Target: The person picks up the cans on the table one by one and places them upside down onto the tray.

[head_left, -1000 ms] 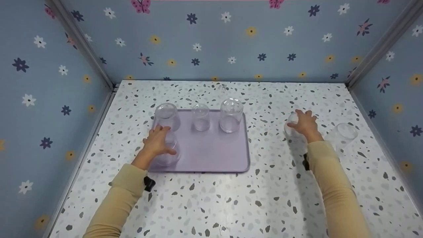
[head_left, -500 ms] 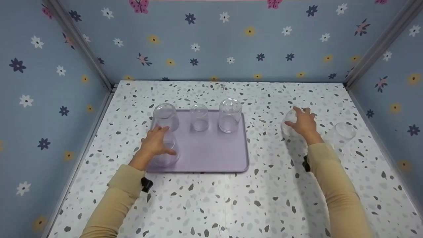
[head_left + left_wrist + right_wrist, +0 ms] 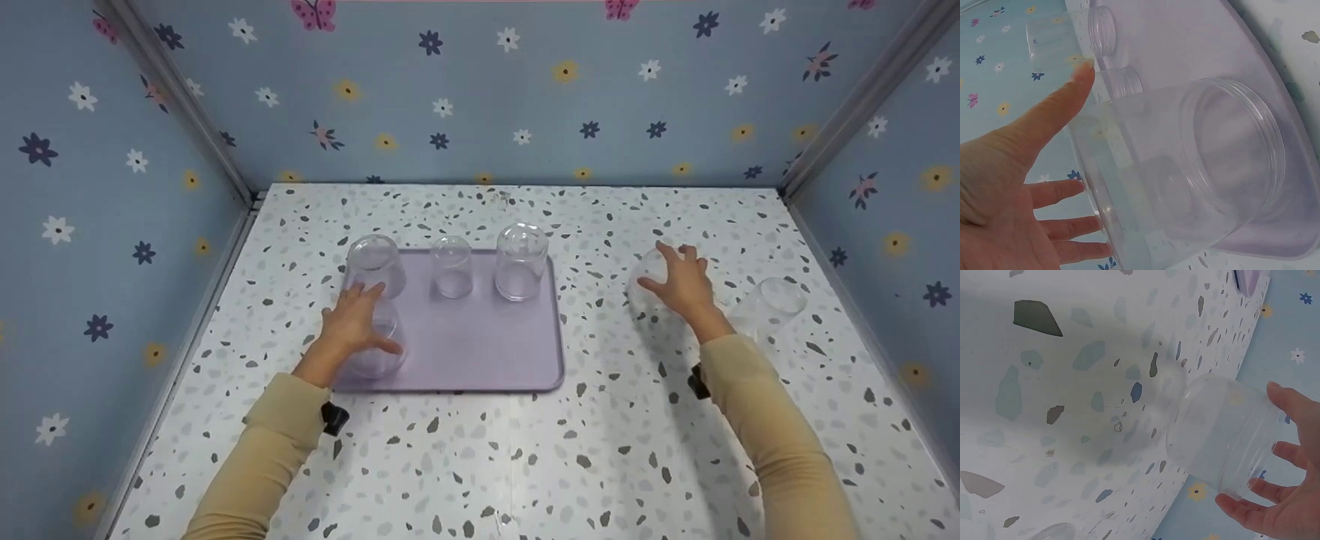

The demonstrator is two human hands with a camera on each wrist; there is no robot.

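Observation:
My left hand (image 3: 351,322) rests at the upturned base of a clear jar (image 3: 381,364) on the purple tray's front left corner. In the left wrist view its straight fingers (image 3: 1067,228) are spread at that base, and the threaded mouth (image 3: 1266,152) faces down to the tray (image 3: 1230,36). At the right, my right hand (image 3: 686,291) holds another clear jar (image 3: 642,296). The right wrist view shows the thumb and fingers around this jar's (image 3: 1202,427) threaded rim, its bottom toward the table. Whether that bottom touches the table is hard to tell.
Along the tray's back edge stand a wide jar (image 3: 375,259), a small jar (image 3: 452,270) and a tall jar (image 3: 522,266), all clear. Right of my right hand is one more clear jar (image 3: 780,298), partly behind the sleeve. Patterned walls (image 3: 480,90) enclose the speckled table (image 3: 465,465).
My right hand has shifted a little to the left, and the jar in it has moved the same way. My left hand and the jars on the tray have stayed in place.

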